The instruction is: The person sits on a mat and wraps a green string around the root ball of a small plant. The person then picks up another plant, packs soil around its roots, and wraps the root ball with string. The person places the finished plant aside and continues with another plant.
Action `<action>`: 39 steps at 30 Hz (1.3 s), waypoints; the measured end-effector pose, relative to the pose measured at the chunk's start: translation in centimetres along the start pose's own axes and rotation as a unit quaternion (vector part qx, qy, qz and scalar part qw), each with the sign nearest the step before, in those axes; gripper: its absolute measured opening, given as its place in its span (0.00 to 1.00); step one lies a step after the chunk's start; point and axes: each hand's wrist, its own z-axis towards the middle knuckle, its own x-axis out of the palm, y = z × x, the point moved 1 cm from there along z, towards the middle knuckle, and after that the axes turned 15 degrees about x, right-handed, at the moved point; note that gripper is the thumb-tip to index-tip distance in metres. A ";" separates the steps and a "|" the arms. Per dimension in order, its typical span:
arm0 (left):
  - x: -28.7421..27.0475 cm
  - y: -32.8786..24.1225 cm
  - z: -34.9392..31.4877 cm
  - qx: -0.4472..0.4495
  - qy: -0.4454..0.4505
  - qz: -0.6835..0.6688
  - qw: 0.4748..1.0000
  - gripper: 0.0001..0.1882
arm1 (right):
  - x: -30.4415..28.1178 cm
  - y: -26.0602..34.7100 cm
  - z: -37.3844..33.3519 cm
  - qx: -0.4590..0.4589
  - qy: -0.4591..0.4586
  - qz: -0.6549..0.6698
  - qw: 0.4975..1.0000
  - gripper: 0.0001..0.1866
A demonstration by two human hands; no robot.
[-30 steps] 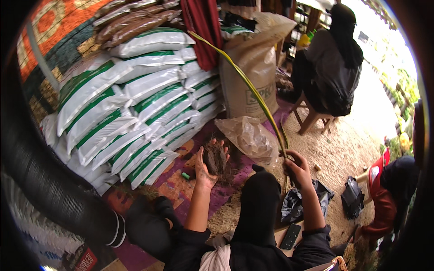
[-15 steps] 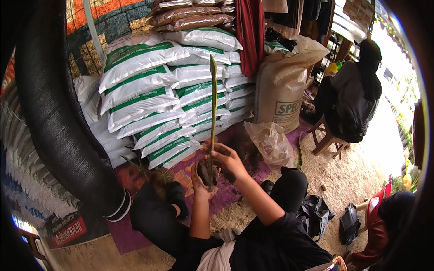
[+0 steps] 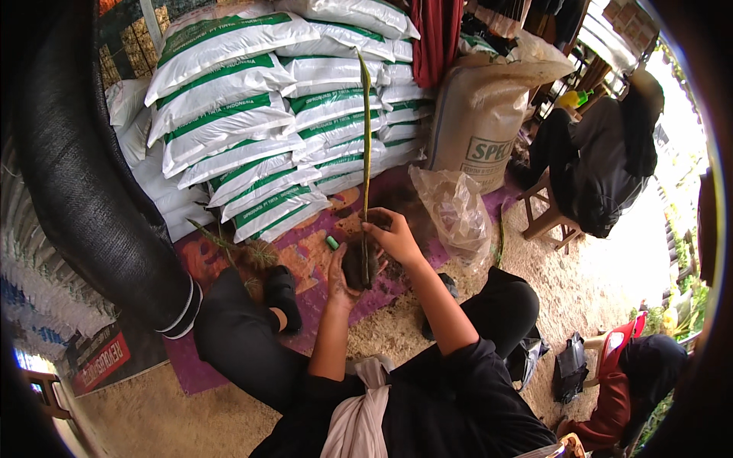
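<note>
A long, narrow green leaf cutting stands nearly upright in front of me, with a dark clump of soil about its lower end. My left hand cups the clump from the left, fingers curled round it. Higher up, my right hand pinches the leaf just above the soil between thumb and fingers. Soil hides some of the fingertips. Beyond my left hand, a small green cylinder lies on the purple mat.
White-and-green sacks are stacked ahead, beside a large tan sack and a clear plastic bag. A thick black roll leans at left. One person sits on a stool; another person is at lower right.
The view has tilted down and shifted, so the sacks sit higher in it. Both hands keep hold of the plant. The small green cylinder now shows beside my left hand.
</note>
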 end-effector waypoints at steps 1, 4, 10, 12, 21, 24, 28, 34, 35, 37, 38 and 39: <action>-0.5 0.4 -0.2 0.006 0.012 0.001 1.000 0.22 | -0.2 -0.7 0.3 -0.028 -0.017 -0.026 0.999 0.14; -1.2 0.8 -0.5 0.013 0.016 0.072 0.997 0.22 | -0.3 -0.9 0.7 0.026 -0.005 -0.009 1.000 0.14; -0.8 1.6 -0.6 0.026 -0.021 0.250 0.968 0.18 | -0.6 -3.0 1.8 -0.011 -0.043 -0.015 0.999 0.16; -0.7 1.5 -0.5 0.021 -0.037 0.275 0.960 0.18 | -0.5 -3.2 1.9 -0.020 -0.070 -0.076 0.994 0.16; -1.4 2.2 1.2 0.041 0.012 0.170 0.985 0.22 | -1.8 -2.8 -3.1 0.011 -0.150 -0.001 0.989 0.19; -2.1 2.7 2.1 0.047 0.037 0.146 0.987 0.23 | -1.5 -3.5 -4.8 0.004 -0.113 -0.029 0.993 0.23; -2.1 2.9 2.6 0.036 0.050 0.147 0.987 0.25 | -1.1 -3.8 -5.3 -0.004 -0.099 -0.073 0.992 0.29; -2.0 3.3 2.7 0.060 0.069 0.210 0.973 0.28 | -0.9 -4.3 -5.5 0.043 -0.110 -0.074 0.990 0.33; -1.9 3.3 2.7 0.064 0.066 0.211 0.973 0.28 | -0.7 -4.5 -5.5 0.045 -0.114 -0.069 0.990 0.33; -1.9 3.5 2.6 0.062 0.038 0.212 0.975 0.25 | -0.6 -4.7 -5.4 0.052 -0.120 -0.057 0.990 0.32; -1.7 3.5 2.5 0.061 0.024 0.213 0.975 0.23 | -0.6 -4.6 -5.4 0.056 -0.122 -0.050 0.990 0.32; -1.6 3.2 2.5 0.037 0.047 0.148 0.987 0.25 | -0.7 -4.7 -5.4 0.060 -0.124 -0.043 0.990 0.32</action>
